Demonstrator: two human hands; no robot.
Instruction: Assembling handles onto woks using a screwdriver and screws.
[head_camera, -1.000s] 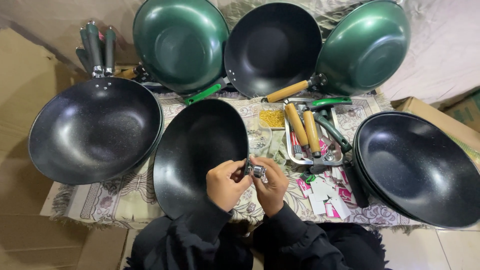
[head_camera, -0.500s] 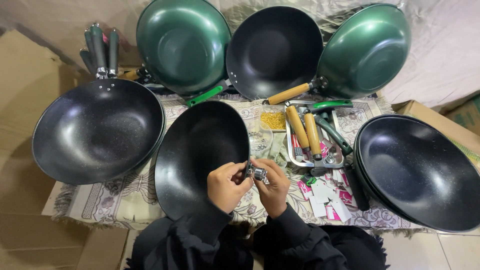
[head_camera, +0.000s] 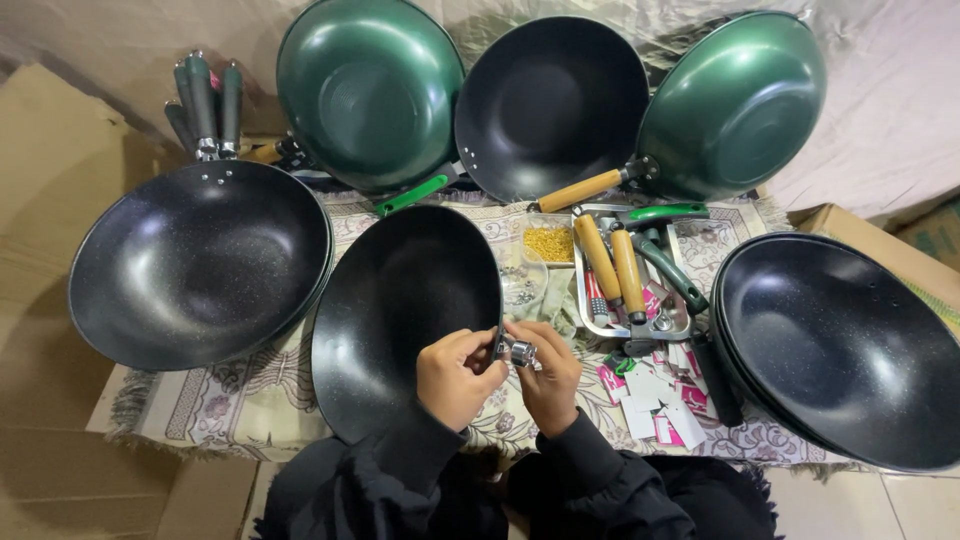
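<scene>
A black wok without a handle (head_camera: 395, 310) leans tilted in front of me, over the low table's patterned cloth (head_camera: 240, 390). My left hand (head_camera: 458, 375) grips its right rim. My right hand (head_camera: 545, 375) pinches a small silver metal fitting (head_camera: 518, 351) against that rim, right beside the left hand's fingers. Both arms wear dark sleeves.
A stack of black woks (head_camera: 200, 262) lies left, another stack (head_camera: 850, 350) right. Green and black woks (head_camera: 370, 90) lean against the back. A metal tray (head_camera: 585, 310) holds wooden handles (head_camera: 612, 262); a box of yellow screws (head_camera: 549, 243), paper tags (head_camera: 660, 400) and loose dark handles (head_camera: 205, 100) lie around.
None in the hands' grip; they stay together at the wok's rim. The view has shifted slightly.
</scene>
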